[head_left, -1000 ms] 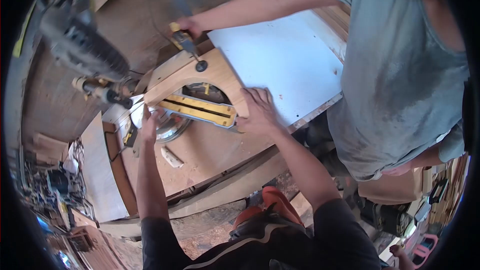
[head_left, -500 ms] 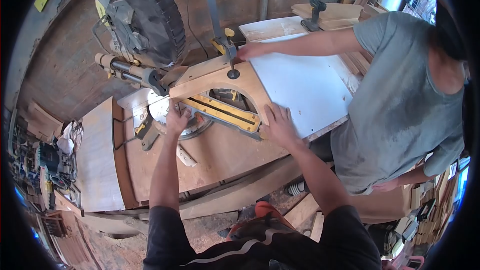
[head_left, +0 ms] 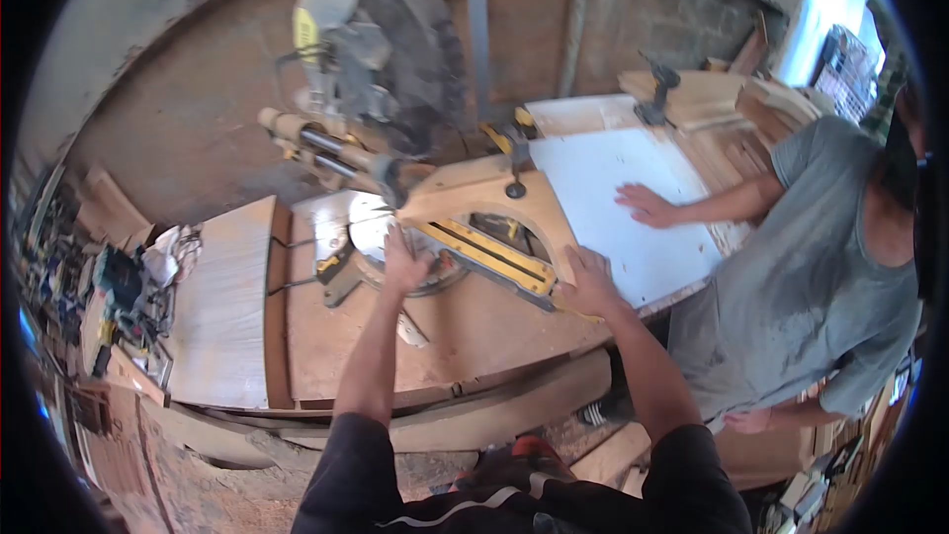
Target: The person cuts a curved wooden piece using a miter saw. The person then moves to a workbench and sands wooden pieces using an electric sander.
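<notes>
A curved, arch-shaped wooden piece lies across the base of a mitre saw, under a clamp whose round pad sits over it. My left hand holds the left end of this piece, close to the bright round saw table. At the other end, my right hand is wrapped over the lower right leg. The yellow-topped saw arm runs diagonally between my hands. Blur hides the exact contact of my left fingertips.
A co-worker stands at the right, one hand above a white board. A cordless drill stands behind it. A wooden box-like stand is on the left, and a small wood offcut lies on the bench.
The co-worker's hand has left the clamp and moved right, over the white board. My view has shifted, moving the scene right in the picture. My hands stay at the wooden piece.
</notes>
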A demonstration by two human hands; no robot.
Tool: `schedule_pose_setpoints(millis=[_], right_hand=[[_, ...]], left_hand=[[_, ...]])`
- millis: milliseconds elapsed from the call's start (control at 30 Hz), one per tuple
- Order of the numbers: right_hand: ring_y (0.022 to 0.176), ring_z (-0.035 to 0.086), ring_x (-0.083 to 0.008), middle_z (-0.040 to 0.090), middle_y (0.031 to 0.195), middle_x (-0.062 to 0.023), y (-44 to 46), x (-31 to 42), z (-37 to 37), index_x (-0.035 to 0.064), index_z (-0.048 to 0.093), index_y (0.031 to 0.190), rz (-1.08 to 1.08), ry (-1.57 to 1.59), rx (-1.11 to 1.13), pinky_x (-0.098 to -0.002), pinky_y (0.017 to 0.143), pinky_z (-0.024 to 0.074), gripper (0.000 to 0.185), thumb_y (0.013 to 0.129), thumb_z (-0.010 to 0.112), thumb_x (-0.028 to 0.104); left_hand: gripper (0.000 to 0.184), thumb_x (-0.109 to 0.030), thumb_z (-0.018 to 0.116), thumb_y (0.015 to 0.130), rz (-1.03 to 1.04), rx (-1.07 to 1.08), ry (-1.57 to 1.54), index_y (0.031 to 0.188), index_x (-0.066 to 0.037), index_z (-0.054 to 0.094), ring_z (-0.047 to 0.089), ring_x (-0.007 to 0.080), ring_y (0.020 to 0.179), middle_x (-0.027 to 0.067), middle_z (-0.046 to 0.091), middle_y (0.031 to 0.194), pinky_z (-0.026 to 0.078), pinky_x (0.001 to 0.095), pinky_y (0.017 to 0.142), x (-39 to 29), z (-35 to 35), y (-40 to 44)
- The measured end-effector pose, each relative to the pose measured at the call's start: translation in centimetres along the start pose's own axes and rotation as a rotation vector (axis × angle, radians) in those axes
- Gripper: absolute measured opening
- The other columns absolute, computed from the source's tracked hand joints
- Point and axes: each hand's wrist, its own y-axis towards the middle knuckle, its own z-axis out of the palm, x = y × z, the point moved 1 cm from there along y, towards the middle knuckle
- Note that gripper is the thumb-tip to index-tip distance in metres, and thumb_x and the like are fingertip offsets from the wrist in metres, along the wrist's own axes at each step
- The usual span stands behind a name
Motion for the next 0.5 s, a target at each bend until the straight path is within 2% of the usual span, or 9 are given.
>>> schedule_pose_setpoints(millis=[33, 100, 133, 200, 300, 367, 400, 467, 500], right_hand=[[0.149, 0.036, -0.0431, 0.040, 0.159, -0.0269, 1.0, 0.0, -1.4, 0.0032, 0.045, 0.156, -0.033, -0.008, -0.018, -0.0621, 0.123, 0.0286, 0.081, 0.092, 0.076, 0.041], [0.142, 0.046, -0.0444, 0.052, 0.150, -0.0284, 4.3, 0.1, -5.0, 0.0016, 0.056, 0.147, 0.000, 0.187, -0.196, -0.0538, 0.121, 0.0344, 0.072, 0.089, 0.080, 0.037], [0.131, 0.057, -0.0445, 0.062, 0.138, -0.0265, 6.3, 1.7, -8.7, 0.0004, 0.064, 0.136, -0.108, 0.273, -0.474, -0.0507, 0.115, 0.0424, 0.058, 0.090, 0.080, 0.031], [0.123, 0.063, -0.0387, 0.068, 0.129, -0.0209, 10.7, 7.4, -18.1, 0.0006, 0.069, 0.123, -0.156, 0.308, -0.773, -0.0467, 0.103, 0.0504, 0.038, 0.095, 0.075, 0.025], [0.118, 0.064, -0.0383, 0.070, 0.125, -0.0172, 16.3, 19.4, -32.2, 0.0035, 0.073, 0.119, -0.719, 0.277, -0.952, -0.0469, 0.103, 0.0501, 0.032, 0.102, 0.065, 0.029], [0.127, 0.061, -0.0403, 0.070, 0.133, -0.0171, 20.1, 26.0, -38.0, 0.0063, 0.074, 0.125, -0.742, 0.235, -0.775, -0.0438, 0.105, 0.0491, 0.047, 0.102, 0.059, 0.045], [0.135, 0.055, -0.0421, 0.070, 0.135, -0.0174, 25.0, 28.5, -39.4, 0.0093, 0.073, 0.131, -0.698, 0.225, -0.727, -0.0479, 0.108, 0.0461, 0.056, 0.103, 0.055, 0.054], [0.155, 0.040, -0.0335, 0.057, 0.157, -0.0106, 29.5, 33.0, -45.5, 0.0162, 0.054, 0.155, -0.598, -0.086, -0.258, -0.0422, 0.128, 0.0304, 0.064, 0.109, 0.040, 0.058], [0.155, 0.040, -0.0335, 0.057, 0.157, -0.0106, 31.3, 34.2, -44.9, 0.0162, 0.054, 0.155, -0.610, -0.088, -0.254, -0.0422, 0.128, 0.0304, 0.064, 0.109, 0.040, 0.058]], left_hand=[[0.099, -0.025, 0.077, 0.085, -0.009, -0.045, 0.071, 0.163, 0.006, 0.025, 0.017, 0.0505, 0.159, 0.0360, 0.025, 0.168, 0.021, 0.0513, 0.130, 1.1, 0.3, -1.7], [0.100, -0.028, 0.078, 0.086, -0.008, -0.216, -0.133, 0.163, 0.007, 0.025, 0.020, 0.0519, 0.158, 0.0380, 0.023, 0.168, 0.020, 0.0526, 0.130, 1.3, -0.6, -7.0], [0.101, -0.031, 0.078, 0.087, -0.047, -0.248, -0.124, 0.163, 0.008, 0.024, 0.019, 0.0525, 0.158, 0.0376, 0.022, 0.168, 0.020, 0.0530, 0.130, 1.7, -1.2, -10.7], [0.102, -0.037, 0.077, 0.089, -0.239, -0.234, 0.005, 0.162, 0.010, 0.024, 0.019, 0.0532, 0.158, 0.0376, 0.021, 0.168, 0.020, 0.0548, 0.130, 4.1, -1.6, -17.6], [0.099, -0.047, 0.070, 0.094, -0.572, -0.201, 0.145, 0.161, 0.011, 0.026, 0.016, 0.0556, 0.157, 0.0395, 0.020, 0.168, 0.016, 0.0614, 0.128, 10.7, -0.9, -24.7], [0.100, -0.054, 0.066, 0.096, -0.630, -0.218, 0.225, 0.161, 0.012, 0.027, 0.016, 0.0572, 0.156, 0.0404, 0.019, 0.167, 0.015, 0.0637, 0.128, 13.4, -0.9, -26.1], [0.101, -0.060, 0.061, 0.097, -0.685, -0.214, 0.309, 0.160, 0.012, 0.028, 0.016, 0.0589, 0.155, 0.0412, 0.018, 0.167, 0.013, 0.0660, 0.127, 14.0, -0.4, -27.1], [0.103, -0.065, 0.056, 0.097, -0.656, -0.270, 0.375, 0.160, 0.012, 0.029, 0.015, 0.0600, 0.155, 0.0412, 0.017, 0.167, 0.011, 0.0673, 0.127, 13.8, 1.0, -28.0], [0.106, -0.070, 0.052, 0.098, -0.598, -0.332, 0.447, 0.160, 0.012, 0.029, 0.014, 0.0610, 0.155, 0.0412, 0.016, 0.168, 0.009, 0.0686, 0.126, 12.9, 1.1, -27.3]])
